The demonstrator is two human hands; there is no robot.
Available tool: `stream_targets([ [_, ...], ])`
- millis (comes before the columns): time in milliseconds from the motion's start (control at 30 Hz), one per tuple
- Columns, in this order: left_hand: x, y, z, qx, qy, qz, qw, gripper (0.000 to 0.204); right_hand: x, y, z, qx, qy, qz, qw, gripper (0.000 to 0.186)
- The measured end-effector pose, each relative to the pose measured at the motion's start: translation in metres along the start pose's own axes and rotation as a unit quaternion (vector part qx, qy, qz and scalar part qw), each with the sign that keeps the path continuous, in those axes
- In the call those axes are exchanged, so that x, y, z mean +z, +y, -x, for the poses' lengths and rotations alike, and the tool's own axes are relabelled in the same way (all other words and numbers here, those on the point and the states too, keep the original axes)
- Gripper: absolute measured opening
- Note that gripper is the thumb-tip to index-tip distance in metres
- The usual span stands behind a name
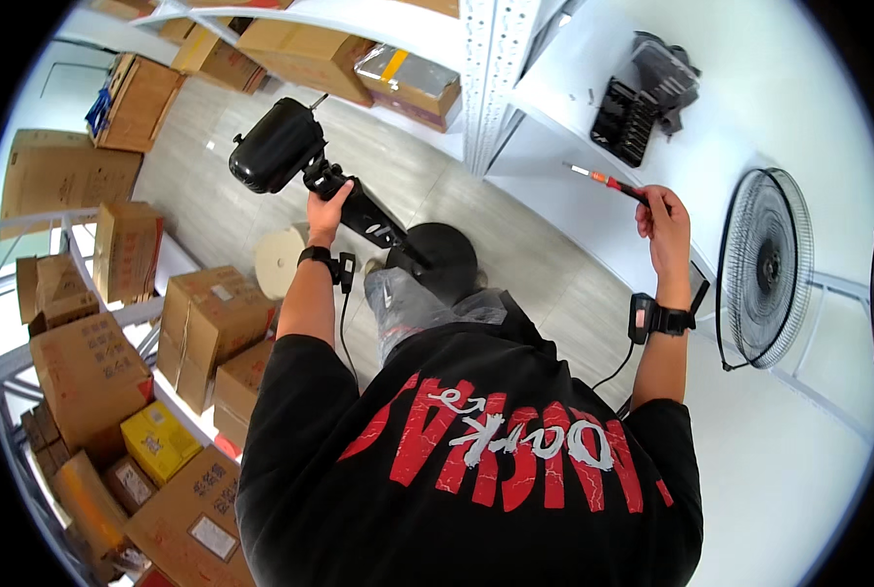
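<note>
A black pedestal fan body, without its grille, stands tilted in front of me; its rounded motor housing point(276, 149) points up to the left and a thin shaft sticks out of it. My left hand point(327, 209) is closed round its neck, just below the housing. From there the black column point(370, 217) runs down to a round black base point(445, 256) on the floor. My right hand point(665, 220) grips a screwdriver point(608, 182) with a red and black handle, its tip pointing left over the white shelf. To its right stands a round wire fan grille point(765, 269).
An open black tool case point(625, 122) with several bits lies on the white shelf point(569, 93), small loose pieces beside it. Cardboard boxes point(90, 377) fill racks on the left. More boxes point(305, 54) sit at the back. A clear plastic bag point(408, 305) hangs near my legs.
</note>
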State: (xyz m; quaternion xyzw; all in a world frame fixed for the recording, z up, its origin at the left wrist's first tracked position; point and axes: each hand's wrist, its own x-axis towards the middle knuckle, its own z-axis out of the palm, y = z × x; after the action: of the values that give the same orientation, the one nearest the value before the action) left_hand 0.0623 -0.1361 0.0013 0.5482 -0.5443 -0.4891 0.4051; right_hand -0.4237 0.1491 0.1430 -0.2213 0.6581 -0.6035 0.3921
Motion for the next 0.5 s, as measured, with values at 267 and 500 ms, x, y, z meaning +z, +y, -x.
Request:
stream_targets([
  [267,-0.027,-0.032,-0.006,-0.050,0.046,-0.046,0.997,0.037,0.036,0.052,-0.017,0.051,-0.140,0.042,0.988,0.021],
  [500,-0.039,-0.051,-0.001,-0.066,0.178,-0.108,0.976,0.050,0.064,0.093,-0.050,0.096,-0.199,0.060,0.974,0.020],
])
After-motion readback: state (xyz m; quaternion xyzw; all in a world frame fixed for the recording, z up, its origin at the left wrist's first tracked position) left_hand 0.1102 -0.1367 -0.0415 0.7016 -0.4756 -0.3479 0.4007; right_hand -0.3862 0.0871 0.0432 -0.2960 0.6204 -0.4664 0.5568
